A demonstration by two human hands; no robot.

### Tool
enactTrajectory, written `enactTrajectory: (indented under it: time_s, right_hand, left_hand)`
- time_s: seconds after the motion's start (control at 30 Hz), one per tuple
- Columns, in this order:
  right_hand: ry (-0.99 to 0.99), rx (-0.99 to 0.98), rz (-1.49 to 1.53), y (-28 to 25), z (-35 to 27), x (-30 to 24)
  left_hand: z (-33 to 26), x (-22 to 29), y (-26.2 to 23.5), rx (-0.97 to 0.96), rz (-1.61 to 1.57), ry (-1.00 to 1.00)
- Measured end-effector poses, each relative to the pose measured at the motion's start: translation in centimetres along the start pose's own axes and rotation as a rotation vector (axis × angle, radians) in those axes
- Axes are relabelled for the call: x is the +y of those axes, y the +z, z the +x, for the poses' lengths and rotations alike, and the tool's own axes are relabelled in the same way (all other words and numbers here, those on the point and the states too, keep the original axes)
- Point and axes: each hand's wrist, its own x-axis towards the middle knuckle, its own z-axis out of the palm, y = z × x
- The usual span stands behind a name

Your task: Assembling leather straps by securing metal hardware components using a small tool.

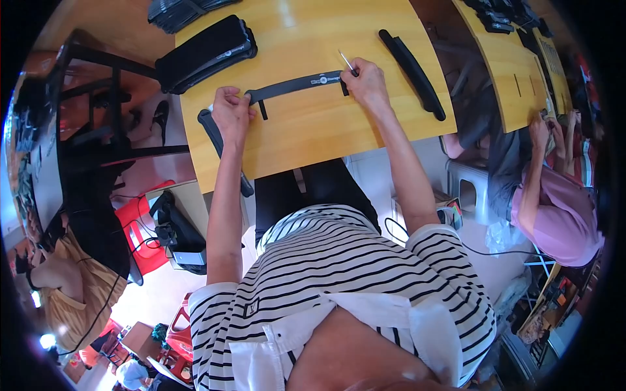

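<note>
A dark grey strap with white print lies across the yellow table, bowed slightly upward. Two short black strips stick out from its near edge, one by each end. My left hand is closed at the strap's left end, thumb against the band. At the other end, my right hand is closed around a slim pointed metal tool, its tip aimed away from me; its handle is hidden in the fingers. The same hand also touches the strap's right end.
A stack of black straps stands at the far left, with another dark bundle behind. Long black folded straps lie on the right; another crosses the left edge. A person in pink works at the right-hand table.
</note>
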Motion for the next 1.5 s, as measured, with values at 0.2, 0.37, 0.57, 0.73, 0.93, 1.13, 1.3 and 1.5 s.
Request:
enactTrajectory:
  time_s: [0.2, 0.37, 0.57, 0.73, 0.93, 1.13, 1.3, 1.5]
  right_hand:
    - [0.223, -0.128, 0.268, -1.4, -0.4, -1.6]
    - [-0.043, 0.043, 0.195, -2.2, -2.4, -1.1]
    - [-0.256, 0.086, -0.039, -1.7, -2.9, -1.1]
    - [-0.317, 0.06, -0.116, -1.8, -3.1, -1.2]
    - [-0.386, 0.022, -0.269, -1.5, -3.4, -1.8]
    - [-0.38, 0.014, -0.329, -1.3, -3.3, -1.5]
    - [-0.418, 0.041, -0.27, -1.5, -3.7, -2.8]
    - [-0.549, 0.012, -0.335, -0.7, -5.7, -4.3]
  left_hand:
    - [-1.1, 0.2, -0.7, 0.069, 0.124, 0.174]
    - [-3.0, 2.1, 0.3, -0.052, 0.356, 0.578]
    - [-5.6, 4.1, 5.5, -0.252, 0.763, 0.871]
    - [-5.7, 2.7, 7.9, -0.331, 0.887, 0.847]
    - [-5.9, 2.1, 8.0, -0.316, 0.894, 0.847]
    - [-5.8, 2.6, 7.7, -0.376, 0.9, 0.796]
    - [-5.3, 1.5, 6.9, -0.373, 0.746, 0.811]
    - [-4.5, 0.6, 2.2, -0.254, 0.82, 0.731]
